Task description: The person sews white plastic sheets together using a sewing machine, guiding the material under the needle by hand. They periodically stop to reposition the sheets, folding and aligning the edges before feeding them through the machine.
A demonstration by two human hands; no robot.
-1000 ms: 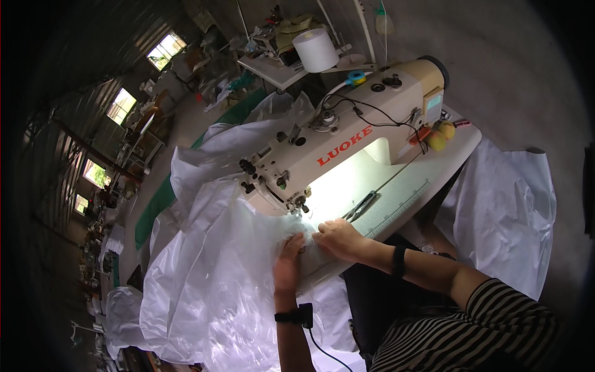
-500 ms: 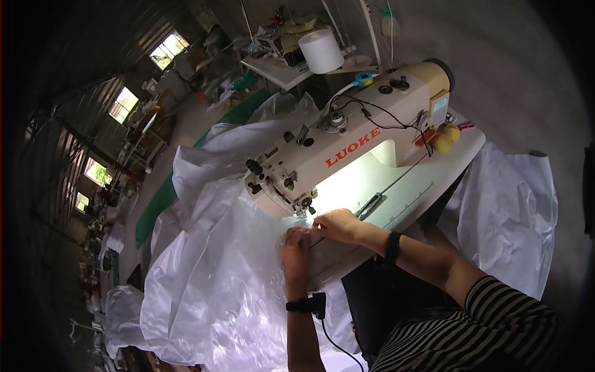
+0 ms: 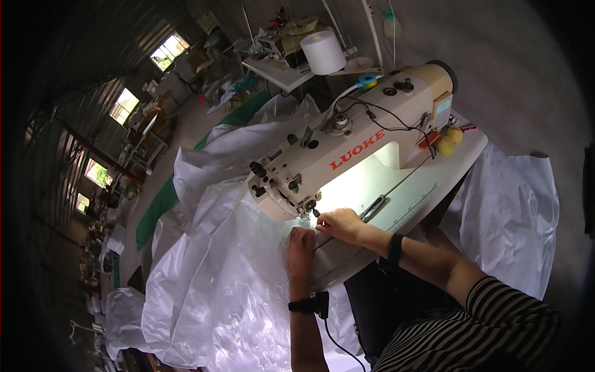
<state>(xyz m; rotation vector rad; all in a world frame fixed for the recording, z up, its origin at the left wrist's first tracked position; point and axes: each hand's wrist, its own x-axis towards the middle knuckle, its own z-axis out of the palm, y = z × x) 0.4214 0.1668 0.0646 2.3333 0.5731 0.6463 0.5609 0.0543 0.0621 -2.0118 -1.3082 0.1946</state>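
A white sewing machine (image 3: 362,146) stands before me, its lamp lighting the bed under the arm. Shiny white plastic sheeting (image 3: 226,266) spreads in folds from beneath the needle area toward the left and down to my lap. My left hand (image 3: 300,249) is closed on the sheet's right edge, just below the presser foot (image 3: 305,216). Close to its right, my right hand (image 3: 341,225) pinches at the same edge with thumb and forefinger; the fingertips partly hide what is between them. Thread snips (image 3: 374,208) lie on the bed beyond my right wrist.
A large white thread cone (image 3: 323,53) stands behind the machine. Round yellowish things (image 3: 449,142) sit by the control panel (image 3: 441,111). More white sheeting (image 3: 505,217) hangs over the right side. A black cable (image 3: 341,346) trails from my left wristband.
My left hand has shifted slightly away from my right, so the fingertips are a little apart. The right hand stays beside the presser foot. The view has moved slightly.
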